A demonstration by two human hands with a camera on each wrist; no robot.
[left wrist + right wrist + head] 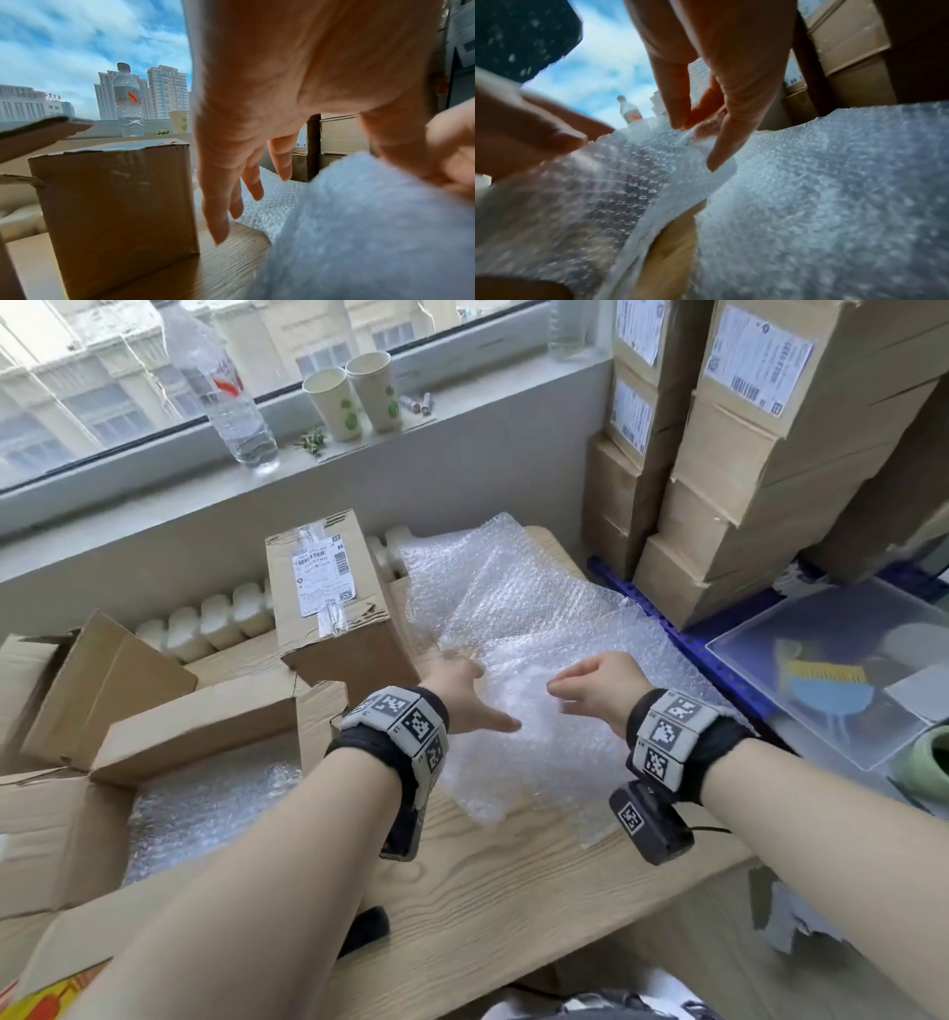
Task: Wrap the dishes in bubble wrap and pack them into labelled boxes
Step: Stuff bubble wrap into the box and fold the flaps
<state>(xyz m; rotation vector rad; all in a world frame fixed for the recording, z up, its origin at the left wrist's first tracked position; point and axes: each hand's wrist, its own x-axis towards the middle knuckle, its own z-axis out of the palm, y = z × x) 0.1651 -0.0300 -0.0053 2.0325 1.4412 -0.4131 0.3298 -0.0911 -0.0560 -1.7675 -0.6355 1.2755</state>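
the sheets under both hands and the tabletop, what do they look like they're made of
Sheets: clear plastic bubble wrap, glossy; rows of small air pockets show and the table shows through.
Tabletop: pale wood or wood-look laminate, matte; printed or real grain lines, cannot tell which.

Bare forearms, 2 black wrist straps (719,752) with grey tiles of black-and-white square markers, black wrist cameras (649,824) beneath.

– What's the room like?
– Daylight through a wide window (154,367), a grey sill (359,449) beneath it, a white radiator (215,624) under that.
– And the furniture?
– A pale wooden bench (488,891), blue shelving (693,634) beside it.
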